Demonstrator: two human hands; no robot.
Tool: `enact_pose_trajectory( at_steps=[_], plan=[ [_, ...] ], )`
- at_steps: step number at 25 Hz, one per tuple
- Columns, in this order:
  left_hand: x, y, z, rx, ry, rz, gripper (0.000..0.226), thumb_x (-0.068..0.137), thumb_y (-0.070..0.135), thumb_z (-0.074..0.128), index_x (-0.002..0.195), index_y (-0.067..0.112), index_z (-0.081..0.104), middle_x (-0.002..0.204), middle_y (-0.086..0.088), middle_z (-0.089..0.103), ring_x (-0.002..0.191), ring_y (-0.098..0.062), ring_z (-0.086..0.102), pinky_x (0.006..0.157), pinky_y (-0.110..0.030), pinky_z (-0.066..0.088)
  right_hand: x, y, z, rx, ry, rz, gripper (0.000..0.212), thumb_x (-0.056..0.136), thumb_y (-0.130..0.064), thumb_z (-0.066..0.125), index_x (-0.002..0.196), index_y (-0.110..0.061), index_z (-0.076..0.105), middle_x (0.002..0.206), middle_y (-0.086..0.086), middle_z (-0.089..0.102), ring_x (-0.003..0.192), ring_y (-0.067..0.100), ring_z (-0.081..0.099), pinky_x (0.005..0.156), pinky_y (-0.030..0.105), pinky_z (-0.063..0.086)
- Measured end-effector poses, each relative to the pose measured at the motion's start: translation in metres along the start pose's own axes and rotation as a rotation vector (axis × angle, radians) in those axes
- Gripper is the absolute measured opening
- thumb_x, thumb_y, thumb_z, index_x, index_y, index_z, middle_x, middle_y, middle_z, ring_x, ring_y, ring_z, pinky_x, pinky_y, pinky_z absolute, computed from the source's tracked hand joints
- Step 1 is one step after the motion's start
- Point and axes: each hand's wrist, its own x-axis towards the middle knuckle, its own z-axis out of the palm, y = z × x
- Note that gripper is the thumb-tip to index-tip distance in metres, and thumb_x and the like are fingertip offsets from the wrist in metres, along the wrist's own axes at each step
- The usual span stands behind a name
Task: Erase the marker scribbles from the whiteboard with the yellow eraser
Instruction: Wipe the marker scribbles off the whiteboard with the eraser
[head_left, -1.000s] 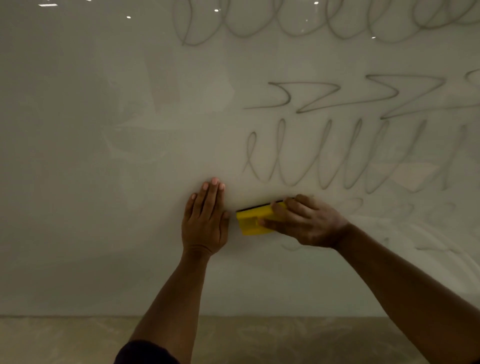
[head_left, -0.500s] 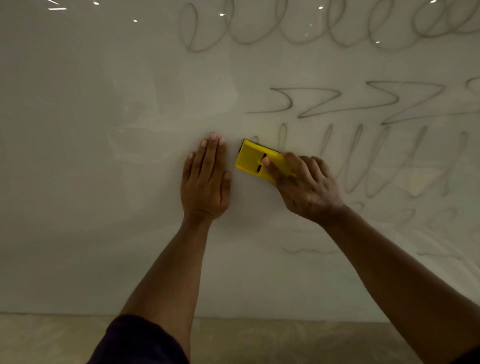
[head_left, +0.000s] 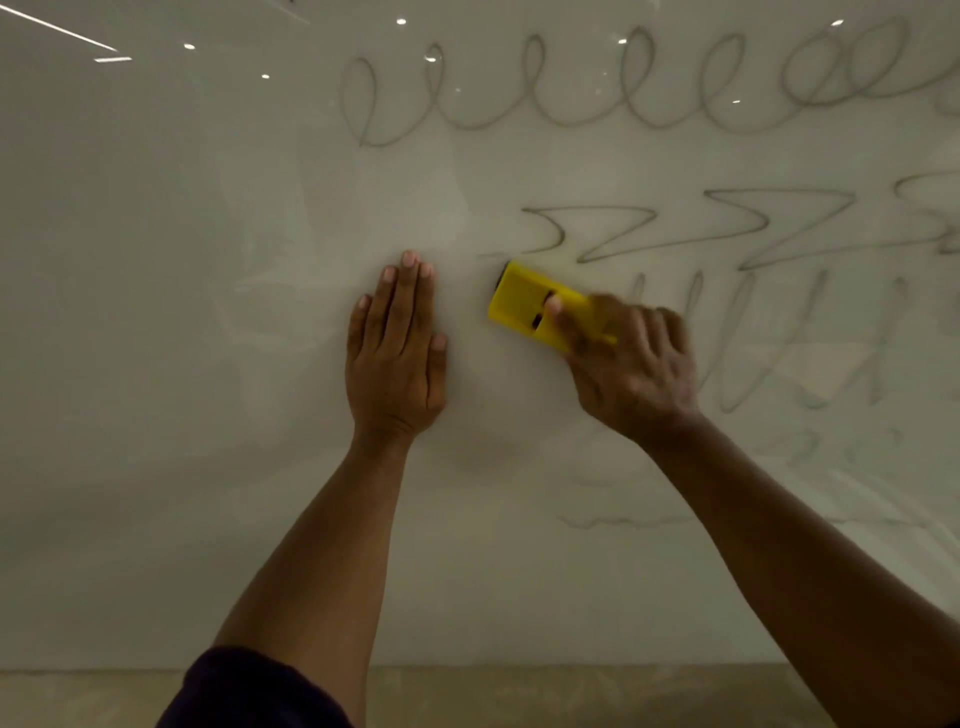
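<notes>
The glossy whiteboard (head_left: 156, 364) fills nearly the whole view; its left part is pale and smooth, with only faint cloudy wipe smears and small bright ceiling lights (head_left: 189, 47) mirrored near the top. At the lower left a dark sleeve (head_left: 249, 691) covers the upper arm. The left hand (head_left: 397, 364) lies flat on the board, fingers straight and together, pointing up, holding nothing.

Just right of it, apart from the thumb, sits the yellow eraser (head_left: 524, 304), a flat rectangular plastic block with two dark slots in its back and a dark edge at its upper left corner, tilted so its left end is higher. The right hand (head_left: 631, 374) grips its right end, fingers curled over the block and one fingertip (head_left: 553, 304) pressing between the slots; the hand is slightly blurred.

The marker scribbles (head_left: 649, 93) remain on the right: a row of thin grey loops along the top, an angular zigzag line (head_left: 675, 234) in the middle whose left tail ends just above the eraser, and tall narrow loops (head_left: 779, 353) behind and right of the right hand. Lower right, only faded, smeared traces (head_left: 623, 519) show.

Along the bottom, below the board's edge, runs a beige, mottled floor (head_left: 519, 696).
</notes>
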Motion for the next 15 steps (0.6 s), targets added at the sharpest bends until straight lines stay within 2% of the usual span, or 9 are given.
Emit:
enact_pose_trajectory(
  at_steps=[1, 2, 5, 6, 9, 10, 13, 14, 15],
  plan=[
    [0.000, 0.000, 0.001, -0.002, 0.006, 0.000, 0.064, 0.107, 0.030, 0.031, 0.167, 0.009, 0.025, 0.173, -0.008, 0.026, 0.161, -0.023, 0.022, 0.132, -0.038, 0.013, 0.005, -0.004, 0.001, -0.001, 0.011, 0.144, 0.063, 0.094, -0.026, 0.073, 0.152, -0.023, 0.051, 0.119, 0.015, 0.063, 0.084, 0.034, 0.056, 0.074, 0.043, 0.041],
    [-0.001, 0.001, 0.001, 0.001, 0.010, 0.001, 0.064, 0.107, 0.030, 0.031, 0.167, 0.008, 0.025, 0.173, -0.008, 0.025, 0.161, -0.023, 0.023, 0.131, -0.038, 0.013, 0.006, -0.014, 0.001, 0.007, 0.002, 0.203, 0.062, 0.094, -0.026, 0.072, 0.152, -0.022, 0.051, 0.118, 0.016, 0.061, 0.083, 0.034, 0.054, 0.073, 0.043, 0.040],
    [0.000, 0.003, -0.001, 0.011, 0.017, 0.004, 0.063, 0.106, 0.028, 0.033, 0.165, 0.007, 0.028, 0.173, -0.009, 0.024, 0.161, -0.025, 0.024, 0.131, -0.040, 0.016, 0.004, -0.032, -0.007, -0.008, -0.079, -0.116, 0.061, 0.091, -0.018, 0.074, 0.148, -0.017, 0.056, 0.110, 0.019, 0.068, 0.078, 0.034, 0.058, 0.072, 0.042, 0.043],
    [0.001, 0.003, -0.002, 0.010, 0.018, 0.013, 0.064, 0.105, 0.027, 0.034, 0.165, 0.006, 0.029, 0.173, -0.010, 0.025, 0.161, -0.025, 0.024, 0.131, -0.041, 0.017, 0.011, -0.025, -0.008, -0.047, -0.065, -0.120, 0.059, 0.090, -0.018, 0.073, 0.147, -0.018, 0.057, 0.109, 0.018, 0.069, 0.076, 0.034, 0.059, 0.072, 0.042, 0.044],
    [0.010, 0.007, -0.003, 0.005, 0.006, 0.038, 0.067, 0.103, 0.028, 0.032, 0.166, 0.005, 0.027, 0.173, -0.012, 0.025, 0.162, -0.025, 0.020, 0.131, -0.043, 0.018, 0.044, -0.015, -0.002, -0.058, -0.014, 0.264, 0.053, 0.095, -0.024, 0.068, 0.148, -0.020, 0.057, 0.104, 0.017, 0.066, 0.076, 0.034, 0.055, 0.071, 0.043, 0.040],
    [0.014, 0.010, -0.004, 0.000, 0.011, 0.034, 0.067, 0.103, 0.028, 0.031, 0.166, 0.005, 0.027, 0.173, -0.012, 0.025, 0.162, -0.025, 0.020, 0.131, -0.043, 0.018, 0.050, -0.020, 0.000, -0.057, -0.017, 0.303, 0.053, 0.096, -0.026, 0.067, 0.147, -0.018, 0.057, 0.101, 0.017, 0.065, 0.076, 0.034, 0.055, 0.070, 0.043, 0.039],
    [0.030, 0.022, -0.001, -0.004, 0.044, 0.014, 0.064, 0.106, 0.027, 0.032, 0.165, 0.002, 0.029, 0.173, -0.015, 0.026, 0.162, -0.027, 0.022, 0.132, -0.042, 0.017, 0.051, -0.010, -0.005, -0.129, -0.047, 0.077, 0.053, 0.096, -0.029, 0.068, 0.146, -0.016, 0.058, 0.098, 0.016, 0.066, 0.074, 0.034, 0.057, 0.069, 0.042, 0.043],
    [0.035, 0.027, 0.000, -0.002, 0.048, 0.010, 0.063, 0.107, 0.027, 0.033, 0.164, 0.001, 0.029, 0.173, -0.016, 0.026, 0.162, -0.028, 0.022, 0.132, -0.042, 0.017, 0.052, 0.003, -0.006, -0.162, -0.047, 0.153, 0.054, 0.096, -0.031, 0.067, 0.147, -0.018, 0.057, 0.100, 0.016, 0.065, 0.077, 0.034, 0.057, 0.070, 0.042, 0.041],
    [0.039, 0.032, 0.002, -0.002, 0.053, 0.003, 0.063, 0.107, 0.027, 0.033, 0.164, 0.000, 0.029, 0.172, -0.016, 0.026, 0.162, -0.028, 0.022, 0.133, -0.042, 0.017, 0.055, 0.013, -0.006, -0.164, -0.038, 0.316, 0.057, 0.095, -0.034, 0.067, 0.149, -0.019, 0.055, 0.103, 0.016, 0.064, 0.082, 0.034, 0.056, 0.072, 0.042, 0.039]
  ],
)
